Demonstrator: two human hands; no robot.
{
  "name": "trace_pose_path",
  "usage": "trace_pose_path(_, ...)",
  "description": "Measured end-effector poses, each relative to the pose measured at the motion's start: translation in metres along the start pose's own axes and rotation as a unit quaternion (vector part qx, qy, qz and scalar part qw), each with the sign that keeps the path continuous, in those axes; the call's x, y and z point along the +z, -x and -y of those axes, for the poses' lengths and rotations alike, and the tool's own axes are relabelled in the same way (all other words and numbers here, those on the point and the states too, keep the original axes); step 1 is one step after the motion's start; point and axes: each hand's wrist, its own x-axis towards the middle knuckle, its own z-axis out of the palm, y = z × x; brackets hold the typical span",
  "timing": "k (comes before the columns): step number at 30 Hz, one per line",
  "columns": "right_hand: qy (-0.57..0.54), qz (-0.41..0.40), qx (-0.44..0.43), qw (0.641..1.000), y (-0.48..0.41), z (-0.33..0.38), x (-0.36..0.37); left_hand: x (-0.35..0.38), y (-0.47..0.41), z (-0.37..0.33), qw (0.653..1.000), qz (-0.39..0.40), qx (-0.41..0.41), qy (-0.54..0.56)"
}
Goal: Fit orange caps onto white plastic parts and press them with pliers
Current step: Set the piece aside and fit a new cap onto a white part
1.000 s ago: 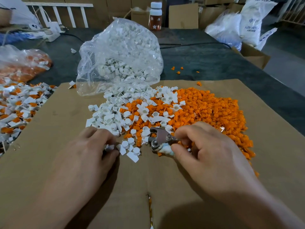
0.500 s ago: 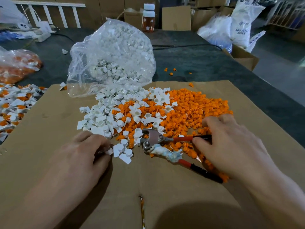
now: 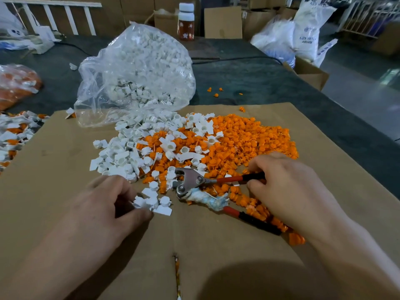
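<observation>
A heap of orange caps (image 3: 249,139) lies on the cardboard sheet (image 3: 65,161), mixed on its left with loose white plastic parts (image 3: 121,156). The pliers (image 3: 192,182) lie flat in front of the heap, red-and-black handles spread apart, the lower one wrapped in pale tape. My left hand (image 3: 108,204) pinches a white part (image 3: 139,202) between thumb and fingers at the near edge of the white pile. My right hand (image 3: 287,189) hovers over the caps, its fingers and thumb curled on either side of the upper handle's end. What they hold is hidden.
A clear bag of white parts (image 3: 138,68) stands behind the heap. Assembled white-and-orange pieces (image 3: 13,135) lie at the left edge, with a bag of orange caps (image 3: 15,83) beyond. A bottle (image 3: 186,20), boxes and white sacks (image 3: 303,29) line the back.
My right hand let go of the pliers' head and moved right to the handle ends and orange caps. The pliers now lie with handles spread. My left hand stayed at the white parts.
</observation>
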Motion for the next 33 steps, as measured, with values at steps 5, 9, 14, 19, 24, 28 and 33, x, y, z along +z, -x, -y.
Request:
trace_pose_path(5,-0.040,-0.045,0.008,0.998,0.002,-0.001,-0.002,-0.001,-0.001,-0.005,0.999,0.000,-0.026,0.034)
trace_pose_path(9,-0.058,-0.045,-0.005,0.997,0.000,-0.002,0.001,-0.001,0.004,-0.015,0.996,-0.011,-0.060,0.070)
trace_pose_path(14,-0.255,-0.096,-0.011,0.962,0.003,0.006,-0.004,0.001,0.008,-0.020,0.990,0.014,-0.072,0.117)
trace_pose_path(19,-0.697,0.038,0.066,0.713,0.000,0.017,-0.011,0.006,0.008,-0.017,0.944,0.015,-0.125,0.306)
trace_pose_path(24,-0.842,0.131,0.125,0.507,0.000,0.023,-0.012,0.009,0.010,-0.028,0.853,0.036,-0.111,0.508)
trace_pose_path(28,-0.858,0.166,0.115,0.472,0.004,0.028,-0.009,0.010,0.010,-0.038,0.822,0.037,-0.123,0.555)
trace_pose_path(33,-0.862,0.190,0.092,0.461,0.006,0.031,-0.010,0.010,0.008,-0.039,0.829,0.026,-0.122,0.544)
